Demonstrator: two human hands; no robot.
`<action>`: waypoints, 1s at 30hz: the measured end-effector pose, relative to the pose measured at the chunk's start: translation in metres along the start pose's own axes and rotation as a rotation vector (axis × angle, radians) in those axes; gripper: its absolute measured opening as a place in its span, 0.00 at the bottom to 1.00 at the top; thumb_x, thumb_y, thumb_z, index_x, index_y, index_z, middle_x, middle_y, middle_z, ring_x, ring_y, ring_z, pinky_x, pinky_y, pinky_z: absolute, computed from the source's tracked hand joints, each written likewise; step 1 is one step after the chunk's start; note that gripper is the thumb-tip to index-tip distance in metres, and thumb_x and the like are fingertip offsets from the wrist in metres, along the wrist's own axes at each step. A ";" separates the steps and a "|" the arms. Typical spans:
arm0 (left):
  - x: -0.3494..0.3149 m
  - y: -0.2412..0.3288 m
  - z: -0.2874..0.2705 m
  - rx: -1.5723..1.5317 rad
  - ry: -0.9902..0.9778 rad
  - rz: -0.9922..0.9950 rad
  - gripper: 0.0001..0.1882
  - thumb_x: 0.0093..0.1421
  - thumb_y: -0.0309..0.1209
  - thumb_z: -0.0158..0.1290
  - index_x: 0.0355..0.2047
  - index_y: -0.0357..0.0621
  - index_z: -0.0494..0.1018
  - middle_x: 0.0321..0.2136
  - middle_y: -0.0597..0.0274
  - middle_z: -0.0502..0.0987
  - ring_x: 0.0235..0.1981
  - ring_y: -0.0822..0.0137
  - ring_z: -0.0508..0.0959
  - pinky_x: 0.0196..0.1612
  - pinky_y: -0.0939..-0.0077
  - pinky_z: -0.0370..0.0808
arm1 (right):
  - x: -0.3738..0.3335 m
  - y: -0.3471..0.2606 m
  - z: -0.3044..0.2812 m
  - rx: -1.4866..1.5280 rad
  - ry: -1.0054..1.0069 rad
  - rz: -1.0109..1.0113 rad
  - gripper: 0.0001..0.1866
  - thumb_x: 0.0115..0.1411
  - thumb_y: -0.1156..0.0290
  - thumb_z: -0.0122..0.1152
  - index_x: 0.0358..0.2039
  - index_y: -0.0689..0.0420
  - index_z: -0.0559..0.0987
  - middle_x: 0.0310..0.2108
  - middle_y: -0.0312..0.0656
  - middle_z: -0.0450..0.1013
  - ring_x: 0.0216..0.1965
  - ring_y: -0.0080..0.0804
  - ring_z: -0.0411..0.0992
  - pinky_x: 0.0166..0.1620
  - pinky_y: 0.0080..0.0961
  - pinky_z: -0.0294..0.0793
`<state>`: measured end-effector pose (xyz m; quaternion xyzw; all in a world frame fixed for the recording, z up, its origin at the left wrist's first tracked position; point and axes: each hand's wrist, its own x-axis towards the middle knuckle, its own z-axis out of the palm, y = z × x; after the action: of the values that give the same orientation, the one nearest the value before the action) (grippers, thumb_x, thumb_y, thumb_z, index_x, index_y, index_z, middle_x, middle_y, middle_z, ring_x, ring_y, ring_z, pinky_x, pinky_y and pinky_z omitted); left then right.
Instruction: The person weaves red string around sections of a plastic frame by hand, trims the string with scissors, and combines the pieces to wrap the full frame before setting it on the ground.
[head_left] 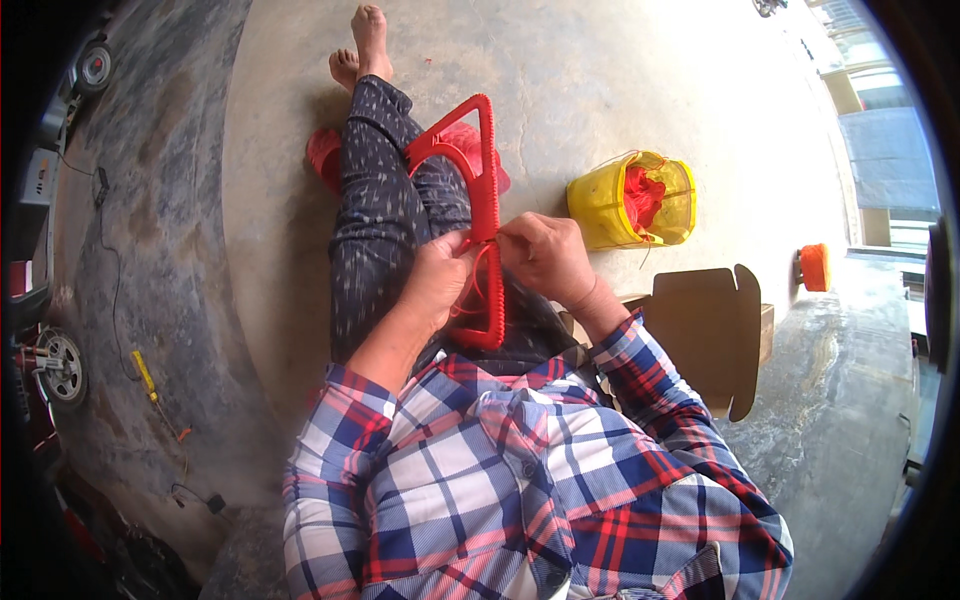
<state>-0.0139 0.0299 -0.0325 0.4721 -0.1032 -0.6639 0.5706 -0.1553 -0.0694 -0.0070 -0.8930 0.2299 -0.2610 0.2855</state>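
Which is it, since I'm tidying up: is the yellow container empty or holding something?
Holding something: red material shows inside the open yellow container. How deep it goes, I cannot tell.

My left hand (434, 284) grips a red frame (485, 207), my right hand (549, 258) at its edge, a yellow bucket (598, 207) at two o'clock.

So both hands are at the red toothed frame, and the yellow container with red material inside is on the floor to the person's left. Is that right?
Not quite: the head view shows the yellow container on the floor to the person's right, not left. The red material is inside it, and the left hand and right hand are at the red toothed frame.
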 end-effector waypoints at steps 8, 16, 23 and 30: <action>-0.003 0.006 0.001 -0.103 -0.047 -0.023 0.13 0.64 0.28 0.47 0.48 0.38 0.70 0.35 0.66 0.77 0.33 0.77 0.77 0.37 0.85 0.74 | -0.011 -0.004 0.007 0.453 -0.042 0.494 0.07 0.57 0.72 0.61 0.30 0.64 0.76 0.22 0.35 0.73 0.23 0.15 0.66 0.26 0.20 0.69; 0.001 0.006 -0.002 -0.092 -0.004 -0.069 0.12 0.61 0.27 0.52 0.44 0.36 0.72 0.32 0.63 0.77 0.30 0.75 0.76 0.35 0.84 0.73 | 0.003 -0.032 -0.017 0.248 -0.126 0.162 0.09 0.52 0.77 0.60 0.36 0.60 0.77 0.23 0.41 0.72 0.22 0.29 0.72 0.28 0.26 0.71; -0.001 0.007 0.001 -0.164 -0.070 -0.070 0.13 0.61 0.27 0.52 0.44 0.35 0.72 0.35 0.59 0.78 0.35 0.70 0.78 0.39 0.79 0.74 | -0.021 -0.006 0.001 0.933 -0.110 0.635 0.05 0.63 0.69 0.53 0.33 0.55 0.71 0.22 0.32 0.64 0.22 0.22 0.62 0.26 0.22 0.62; -0.007 0.021 0.011 -0.077 -0.064 -0.156 0.10 0.60 0.33 0.53 0.42 0.47 0.73 0.29 0.73 0.77 0.23 0.82 0.73 0.23 0.90 0.65 | -0.032 -0.006 0.007 1.564 -0.058 0.805 0.08 0.66 0.63 0.49 0.35 0.54 0.70 0.24 0.28 0.59 0.22 0.17 0.53 0.26 0.16 0.54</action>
<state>-0.0093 0.0242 -0.0093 0.4348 -0.0586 -0.7248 0.5312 -0.1736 -0.0440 -0.0189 -0.2991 0.2753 -0.2003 0.8914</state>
